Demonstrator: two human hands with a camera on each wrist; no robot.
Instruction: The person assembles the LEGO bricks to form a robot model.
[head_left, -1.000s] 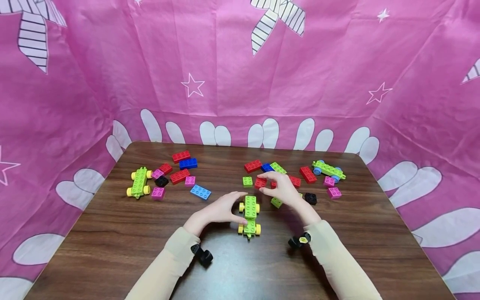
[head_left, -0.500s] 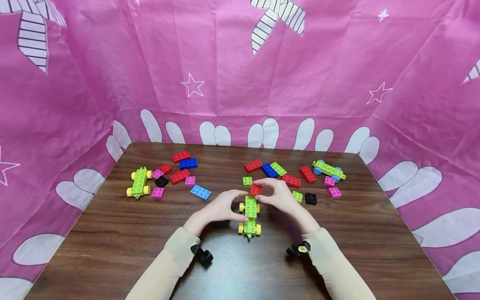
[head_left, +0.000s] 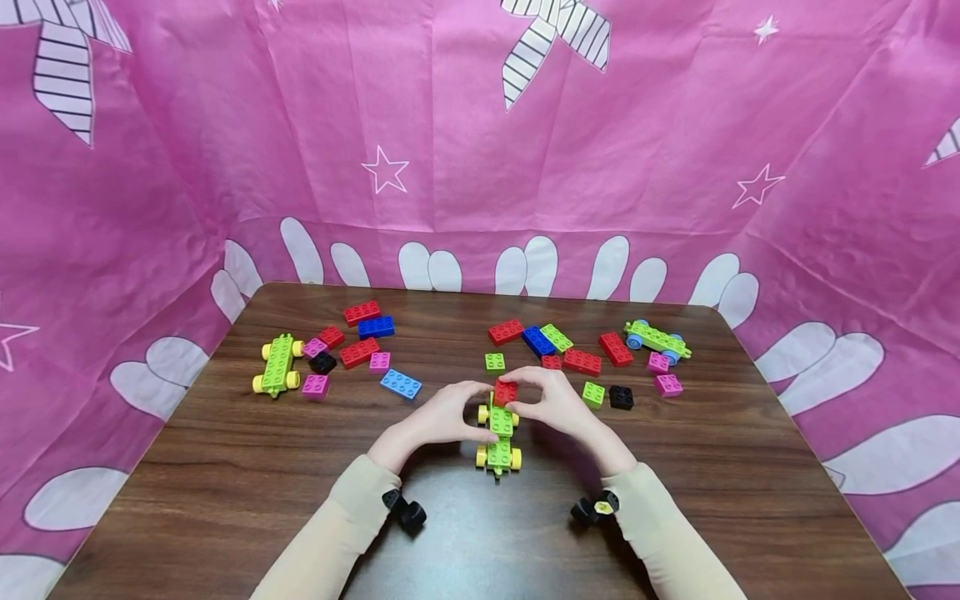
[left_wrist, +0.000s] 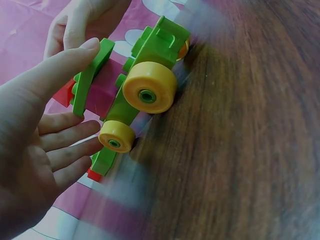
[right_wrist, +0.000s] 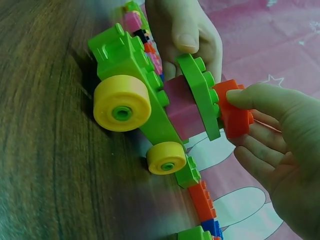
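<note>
In the head view a toy car point(head_left: 498, 454) with a lime-green base and yellow wheels stands mid-table. A pink brick point(right_wrist: 180, 106) sits on its base, and a lime-green plate point(head_left: 501, 421) lies over that brick. My left hand point(head_left: 444, 414) holds the car by the plate, thumb at the near end and fingers at the far end. My right hand point(head_left: 555, 402) pinches a red brick point(head_left: 505, 392) between thumb and fingers. That brick is against the studs at the plate's far end, slightly tilted in the right wrist view; whether it is joined I cannot tell.
Two other wheeled bases stand apart: one with yellow wheels point(head_left: 279, 365) at left, one with blue wheels point(head_left: 658, 340) at right. Loose bricks lie around, including a light blue brick point(head_left: 401, 383), a black brick point(head_left: 621, 397) and a small green brick point(head_left: 495, 362).
My right hand has picked up the red brick from the group beyond the car and brought it nearer, onto the green plate. My left hand has stayed at the car.
</note>
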